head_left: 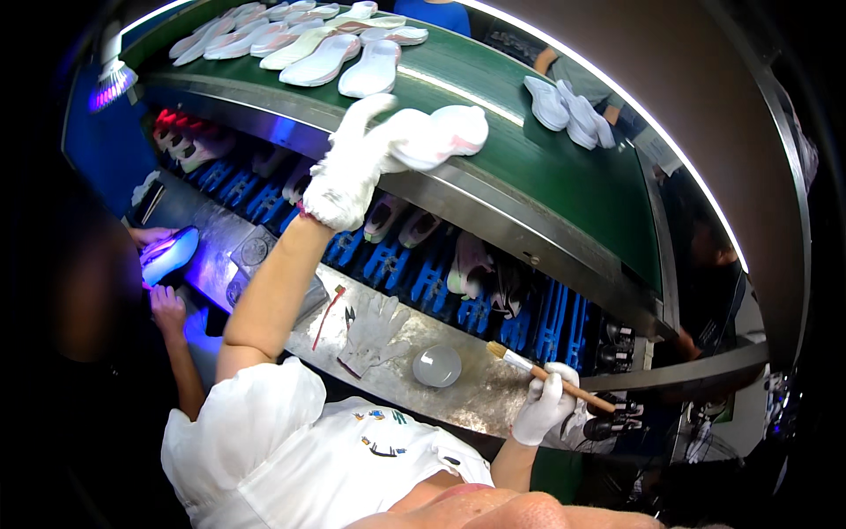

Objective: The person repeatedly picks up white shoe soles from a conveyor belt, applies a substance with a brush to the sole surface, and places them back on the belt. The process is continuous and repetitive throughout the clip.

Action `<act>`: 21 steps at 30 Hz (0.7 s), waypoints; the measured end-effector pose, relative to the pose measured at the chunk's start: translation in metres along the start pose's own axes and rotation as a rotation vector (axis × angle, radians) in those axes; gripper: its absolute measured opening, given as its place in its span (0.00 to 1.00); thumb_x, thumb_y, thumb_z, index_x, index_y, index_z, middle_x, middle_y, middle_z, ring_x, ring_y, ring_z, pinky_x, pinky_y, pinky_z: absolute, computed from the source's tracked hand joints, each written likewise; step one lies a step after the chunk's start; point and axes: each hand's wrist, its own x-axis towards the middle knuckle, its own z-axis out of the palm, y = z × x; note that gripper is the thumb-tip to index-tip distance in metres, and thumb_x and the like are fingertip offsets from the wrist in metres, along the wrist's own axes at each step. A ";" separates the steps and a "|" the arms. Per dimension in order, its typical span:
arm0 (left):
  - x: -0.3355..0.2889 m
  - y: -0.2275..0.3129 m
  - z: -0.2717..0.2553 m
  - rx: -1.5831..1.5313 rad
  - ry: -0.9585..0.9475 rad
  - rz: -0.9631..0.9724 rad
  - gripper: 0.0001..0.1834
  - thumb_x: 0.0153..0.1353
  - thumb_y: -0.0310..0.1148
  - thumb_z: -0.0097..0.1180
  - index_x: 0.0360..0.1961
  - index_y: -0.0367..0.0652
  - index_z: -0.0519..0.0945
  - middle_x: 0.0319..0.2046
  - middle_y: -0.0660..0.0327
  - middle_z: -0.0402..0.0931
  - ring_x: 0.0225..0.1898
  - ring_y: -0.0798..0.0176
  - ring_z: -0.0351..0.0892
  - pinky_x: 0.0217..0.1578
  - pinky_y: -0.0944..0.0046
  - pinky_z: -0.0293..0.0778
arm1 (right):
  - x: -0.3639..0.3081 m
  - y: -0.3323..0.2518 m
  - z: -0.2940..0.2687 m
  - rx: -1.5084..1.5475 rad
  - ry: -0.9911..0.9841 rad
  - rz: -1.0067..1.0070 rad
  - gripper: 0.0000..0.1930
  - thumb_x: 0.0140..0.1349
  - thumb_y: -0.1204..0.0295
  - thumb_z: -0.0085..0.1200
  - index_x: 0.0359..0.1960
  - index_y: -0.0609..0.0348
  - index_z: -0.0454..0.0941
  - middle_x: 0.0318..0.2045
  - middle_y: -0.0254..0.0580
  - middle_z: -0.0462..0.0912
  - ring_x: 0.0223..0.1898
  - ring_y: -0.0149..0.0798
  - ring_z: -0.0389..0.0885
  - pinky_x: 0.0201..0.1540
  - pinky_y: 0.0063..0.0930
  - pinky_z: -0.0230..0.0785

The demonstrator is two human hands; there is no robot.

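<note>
My left hand, in a white glove, reaches out to the green conveyor belt. Its fingers grip one end of a white shoe sole with a pink patch, held over the belt's near edge; the thumb sticks out away from it. Lower right, my right hand, gloved too, is closed round the wooden handle of a brush. The pale bristles point left, above the metal bench. Left of the brush stands a small round bowl with something pale and translucent in it.
Many white soles lie on the belt's far left, several more at its right. Shoe uppers sit on blue holders below. A grey glove rests on the bench. At left, a co-worker's hands hold a sole in violet light.
</note>
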 end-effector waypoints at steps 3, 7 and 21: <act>0.009 -0.003 -0.014 -0.845 -0.301 -0.448 0.35 0.62 0.58 0.35 0.57 0.38 0.61 0.53 0.44 0.64 0.49 0.53 0.70 0.35 0.53 0.78 | 0.000 -0.005 0.000 0.022 -0.056 0.053 0.06 0.59 0.72 0.44 0.33 0.60 0.71 0.23 0.31 0.69 0.19 0.18 0.61 0.20 0.07 0.52; 0.028 -0.047 0.028 -1.003 -0.446 -0.524 0.36 0.58 0.66 0.28 0.54 0.50 0.66 0.47 0.40 0.67 0.32 0.54 0.77 0.14 0.57 0.69 | -0.001 -0.006 -0.007 0.061 -0.035 0.010 0.06 0.59 0.72 0.44 0.33 0.60 0.71 0.24 0.30 0.69 0.19 0.17 0.63 0.21 0.05 0.55; -0.156 -0.049 0.034 -0.620 -0.416 -0.506 0.43 0.54 0.42 0.59 0.65 0.47 0.50 0.57 0.62 0.61 0.57 0.64 0.62 0.56 0.61 0.61 | 0.025 -0.044 -0.005 -0.059 -0.145 -0.193 0.07 0.59 0.75 0.45 0.34 0.67 0.72 0.25 0.34 0.70 0.21 0.19 0.65 0.21 0.07 0.56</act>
